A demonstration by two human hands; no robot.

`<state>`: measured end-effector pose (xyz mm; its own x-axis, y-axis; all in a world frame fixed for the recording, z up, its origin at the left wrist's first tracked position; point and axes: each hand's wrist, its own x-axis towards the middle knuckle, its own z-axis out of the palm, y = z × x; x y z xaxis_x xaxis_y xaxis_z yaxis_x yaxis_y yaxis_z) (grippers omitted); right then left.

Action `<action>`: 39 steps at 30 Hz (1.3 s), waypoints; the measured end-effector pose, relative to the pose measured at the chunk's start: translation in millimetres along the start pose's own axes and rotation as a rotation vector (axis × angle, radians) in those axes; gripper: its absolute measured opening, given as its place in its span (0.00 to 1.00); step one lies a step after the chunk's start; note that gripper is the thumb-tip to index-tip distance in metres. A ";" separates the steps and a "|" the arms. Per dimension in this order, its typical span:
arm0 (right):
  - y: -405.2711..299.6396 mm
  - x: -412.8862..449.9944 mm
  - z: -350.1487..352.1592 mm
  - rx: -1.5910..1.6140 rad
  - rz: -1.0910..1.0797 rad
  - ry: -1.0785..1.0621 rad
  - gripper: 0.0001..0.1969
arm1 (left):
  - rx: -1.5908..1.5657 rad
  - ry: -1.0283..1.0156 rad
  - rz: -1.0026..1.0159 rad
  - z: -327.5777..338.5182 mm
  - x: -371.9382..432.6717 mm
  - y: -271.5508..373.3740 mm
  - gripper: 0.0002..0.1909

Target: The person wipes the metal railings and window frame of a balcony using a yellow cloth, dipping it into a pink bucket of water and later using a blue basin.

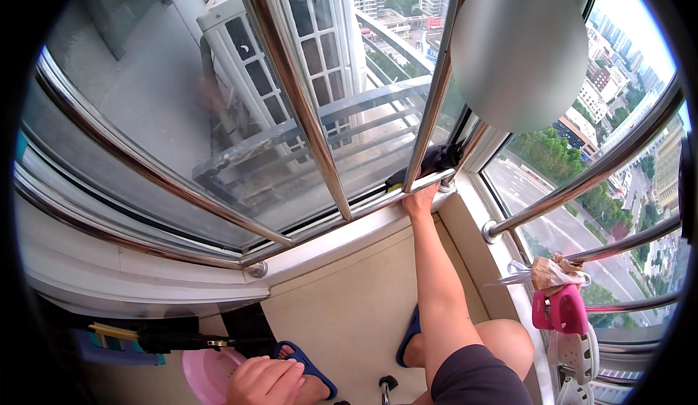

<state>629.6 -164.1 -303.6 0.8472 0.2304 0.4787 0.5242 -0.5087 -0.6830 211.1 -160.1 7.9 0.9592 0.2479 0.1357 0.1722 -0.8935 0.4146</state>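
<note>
My right hand [420,200] reaches under the low metal rail [376,204] at the window corner. It grips a dark cloth [439,159] bunched behind the bars against the bottom of the window frame; the rail and cloth hide most of the fingers. A small yellow patch shows at the cloth's left end. At the bottom of the view my left hand [267,380] lies over my bent left leg, fingers together, with nothing seen in it. Upright steel bars [305,105] stand before the glass pane.
Beyond the glass stands an air conditioner outdoor unit [316,39]. Pink and white clogs [567,309] and a tied bag [551,274] hang from the right-hand bars. A pink basin [204,375] and a black folded umbrella [174,339] lie at lower left. A blurred oval covers the upper right.
</note>
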 end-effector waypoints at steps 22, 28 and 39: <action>-1.5 -14.6 -10.8 -0.161 -0.083 0.044 0.17 | 0.039 0.047 0.021 -2.4 -9.4 11.5 0.09; -36.6 -20.7 -57.4 -0.050 0.208 0.121 0.16 | 0.063 0.091 0.039 -8.0 -19.0 12.4 0.08; -99.6 63.7 -119.7 -0.522 0.278 -0.410 0.20 | 0.075 0.125 0.106 -10.9 -21.8 14.5 0.09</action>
<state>621.0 -198.1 -139.0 0.9613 0.2754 0.0099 0.2615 -0.9003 -0.3480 190.3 -174.4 20.7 0.9383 0.1914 0.2879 0.0925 -0.9414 0.3245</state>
